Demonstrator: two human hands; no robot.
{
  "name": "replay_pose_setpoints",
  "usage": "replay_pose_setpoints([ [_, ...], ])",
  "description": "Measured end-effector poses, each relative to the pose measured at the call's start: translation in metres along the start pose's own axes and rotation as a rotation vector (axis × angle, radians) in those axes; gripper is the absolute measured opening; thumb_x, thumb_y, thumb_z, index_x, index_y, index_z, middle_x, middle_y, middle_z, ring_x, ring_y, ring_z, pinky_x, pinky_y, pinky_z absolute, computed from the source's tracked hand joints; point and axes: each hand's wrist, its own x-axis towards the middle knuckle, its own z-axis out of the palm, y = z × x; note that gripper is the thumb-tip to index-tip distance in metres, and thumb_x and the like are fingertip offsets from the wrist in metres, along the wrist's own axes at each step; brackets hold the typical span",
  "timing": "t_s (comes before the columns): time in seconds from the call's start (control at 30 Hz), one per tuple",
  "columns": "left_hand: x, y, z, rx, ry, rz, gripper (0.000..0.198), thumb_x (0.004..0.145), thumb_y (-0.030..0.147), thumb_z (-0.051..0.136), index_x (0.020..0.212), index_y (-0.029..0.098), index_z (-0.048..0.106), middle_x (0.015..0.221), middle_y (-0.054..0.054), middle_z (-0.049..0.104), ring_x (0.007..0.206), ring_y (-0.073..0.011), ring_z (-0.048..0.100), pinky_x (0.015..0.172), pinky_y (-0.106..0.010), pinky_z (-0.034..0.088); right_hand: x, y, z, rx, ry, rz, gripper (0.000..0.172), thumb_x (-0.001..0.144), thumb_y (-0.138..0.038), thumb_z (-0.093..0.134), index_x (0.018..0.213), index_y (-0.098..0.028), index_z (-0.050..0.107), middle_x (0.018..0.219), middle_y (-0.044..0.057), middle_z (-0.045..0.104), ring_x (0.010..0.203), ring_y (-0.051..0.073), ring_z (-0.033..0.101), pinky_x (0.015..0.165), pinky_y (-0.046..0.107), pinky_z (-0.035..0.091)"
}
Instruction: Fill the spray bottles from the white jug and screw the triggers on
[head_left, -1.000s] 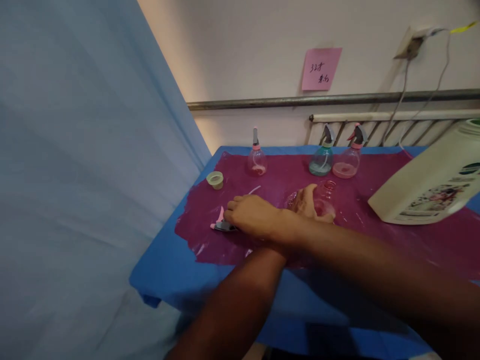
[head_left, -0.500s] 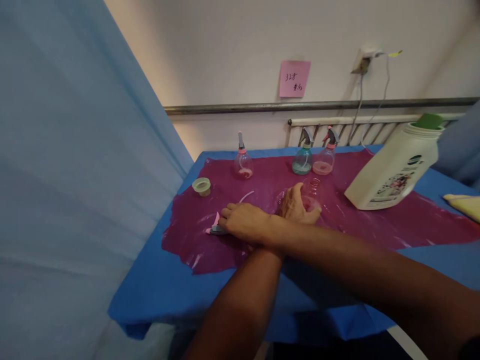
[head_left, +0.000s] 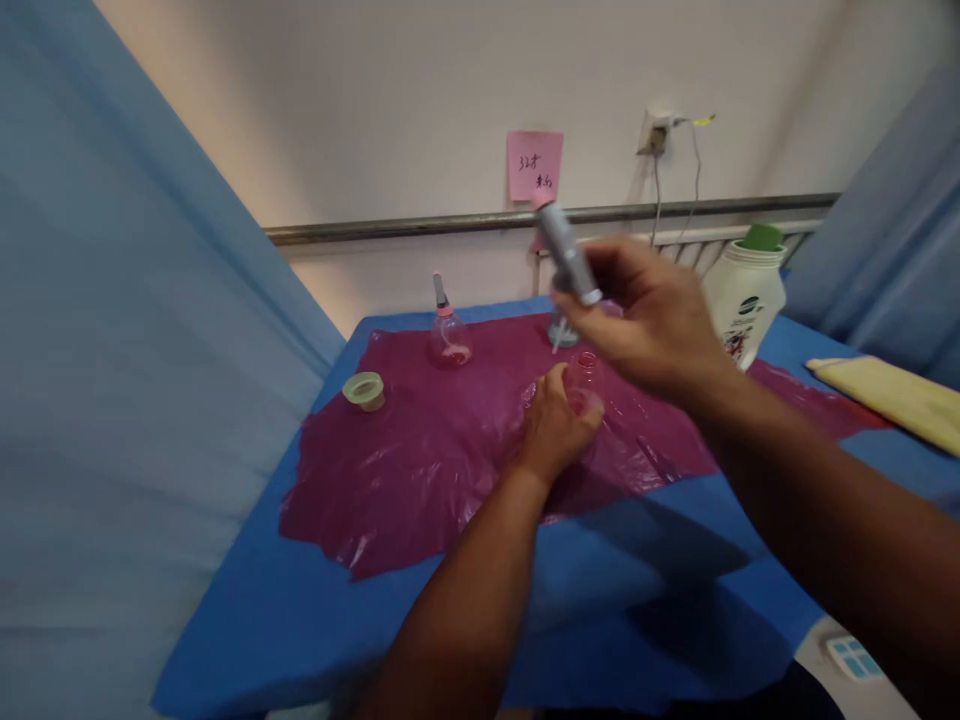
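My left hand [head_left: 556,425] is wrapped round the lower part of a clear pinkish bottle [head_left: 587,372], which stands upright with its neck uncovered. Above it and slightly blurred, my right hand [head_left: 652,315] grips a grey and pink spray head [head_left: 568,252] between thumb and fingers. The spray head is tilted, and its thin dip tube points down near the bottle's neck. Behind my right hand, a spray bottle with bluish liquid [head_left: 562,330] is mostly hidden. Farther left stands a spray bottle with pink liquid [head_left: 451,340], its head fitted.
A pale green cup-like cap [head_left: 364,390] sits on the purple plastic sheet [head_left: 405,470] over the blue-covered table [head_left: 247,600]. At right are a large white jug with a green cap [head_left: 746,290] and a folded yellow cloth [head_left: 892,395]. Blue curtains [head_left: 150,330] hang at both sides.
My right hand has lifted the spray head off the sheet at left and carried it up and right, above the bottle. My arms are no longer crossed. My left hand stays round the bottle.
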Motion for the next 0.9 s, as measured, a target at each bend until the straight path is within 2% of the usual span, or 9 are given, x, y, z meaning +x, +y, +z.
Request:
replay_pose_setpoints([
  [0.07,0.000,0.000,0.000,0.005,0.017,-0.011,0.082,0.092,0.032,0.084,0.164,0.020,0.047,0.163,-0.020,0.061,0.157,-0.0367,0.058,0.134,-0.052,0.045,0.002,0.012,-0.022,0.110,0.136,0.085,0.024,0.095,-0.025,0.084,0.119,-0.023,0.079,0.111,0.004,0.084,0.095,0.022,0.078,0.085,0.038,0.064],
  [0.2,-0.001,0.000,0.000,0.043,0.034,-0.040,0.081,0.092,0.035,0.084,0.164,0.024,0.048,0.159,-0.017,0.065,0.153,-0.0366,0.063,0.132,-0.053,0.047,-0.006,0.029,-0.034,0.172,0.188,0.178,0.024,0.091,-0.029,0.090,0.112,-0.024,0.082,0.107,0.003,0.085,0.093,0.020,0.077,0.081,0.036,0.065],
  [0.37,-0.002,0.001,0.000,0.060,0.039,-0.024,0.080,0.092,0.035,0.084,0.163,0.023,0.049,0.158,-0.019,0.066,0.152,-0.0386,0.063,0.132,-0.056,0.047,-0.022,0.045,-0.028,0.192,0.103,0.285,0.027,0.089,-0.036,0.094,0.110,-0.024,0.083,0.102,0.003,0.083,0.088,0.020,0.075,0.081,0.038,0.065],
  [0.47,0.000,-0.001,0.000,0.019,0.024,0.012,0.078,0.093,0.034,0.083,0.162,0.022,0.048,0.158,-0.019,0.065,0.151,-0.0371,0.063,0.131,-0.055,0.048,-0.035,0.062,-0.020,0.283,0.060,0.385,0.033,0.086,-0.042,0.096,0.111,-0.024,0.083,0.104,0.004,0.085,0.092,0.022,0.077,0.089,0.041,0.066],
  [0.63,0.001,-0.003,-0.001,-0.020,0.009,-0.004,0.078,0.094,0.036,0.084,0.162,0.022,0.048,0.158,-0.021,0.064,0.150,-0.0388,0.063,0.127,-0.058,0.050,-0.065,0.101,-0.001,0.430,0.000,0.583,0.051,0.075,-0.055,0.103,0.111,-0.025,0.082,0.109,0.005,0.086,0.100,0.024,0.078,0.102,0.046,0.064],
  [0.73,0.000,-0.002,-0.001,-0.030,0.011,0.003,0.078,0.094,0.033,0.084,0.162,0.022,0.048,0.159,-0.021,0.063,0.152,-0.0384,0.061,0.129,-0.057,0.049,-0.079,0.115,0.004,0.454,-0.017,0.581,0.053,0.078,-0.059,0.100,0.116,-0.026,0.082,0.113,0.005,0.086,0.105,0.025,0.078,0.104,0.047,0.063],
  [0.9,-0.002,-0.001,-0.002,-0.064,-0.012,0.000,0.079,0.095,0.031,0.083,0.165,0.023,0.047,0.162,-0.020,0.062,0.155,-0.0379,0.059,0.132,-0.058,0.046,-0.086,0.120,0.003,0.427,-0.045,0.525,0.049,0.086,-0.060,0.095,0.121,-0.029,0.081,0.117,0.005,0.085,0.108,0.025,0.077,0.108,0.048,0.062],
])
